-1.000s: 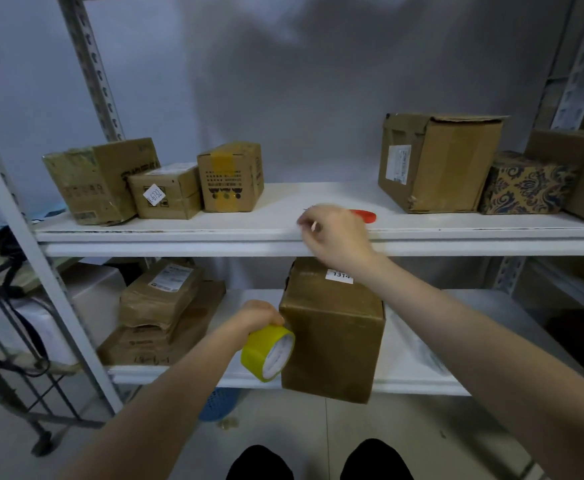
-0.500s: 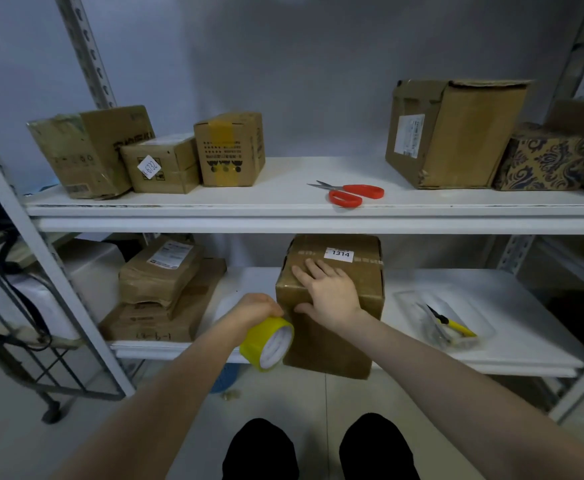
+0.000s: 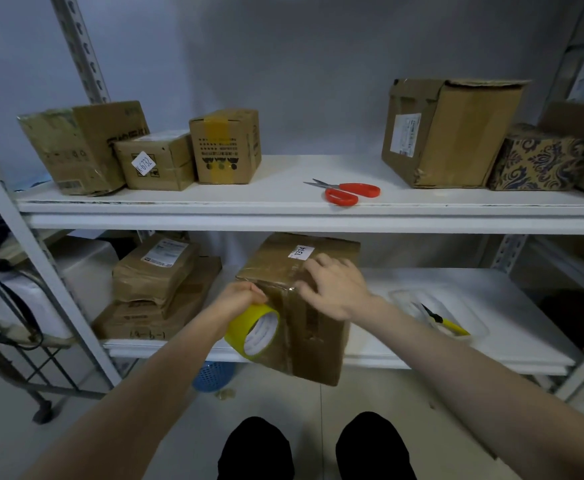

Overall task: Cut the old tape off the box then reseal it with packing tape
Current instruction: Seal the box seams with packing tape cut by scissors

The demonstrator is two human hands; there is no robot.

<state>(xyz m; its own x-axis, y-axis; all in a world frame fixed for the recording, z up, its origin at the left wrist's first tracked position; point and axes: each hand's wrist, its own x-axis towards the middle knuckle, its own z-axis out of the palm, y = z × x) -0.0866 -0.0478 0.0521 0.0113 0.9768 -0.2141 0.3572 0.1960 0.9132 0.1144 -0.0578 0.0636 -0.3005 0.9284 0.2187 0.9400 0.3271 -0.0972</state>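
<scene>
A brown box [image 3: 313, 341] labelled 1314 stands at the front edge of the lower shelf [image 3: 526, 323], turned corner-on and overhanging it. The right hand [image 3: 335, 289] lies flat on the box's top, fingers spread and gripping nothing. The left hand [image 3: 238, 301] grasps a yellow tape roll [image 3: 245, 323], held against the box's left side near the top corner. Beside the box, to the right, a clear tray [image 3: 401, 296] holds a yellow-handled cutter [image 3: 444, 323]. On the upper shelf [image 3: 283, 192], red scissors [image 3: 347, 192] lie between other boxes.
</scene>
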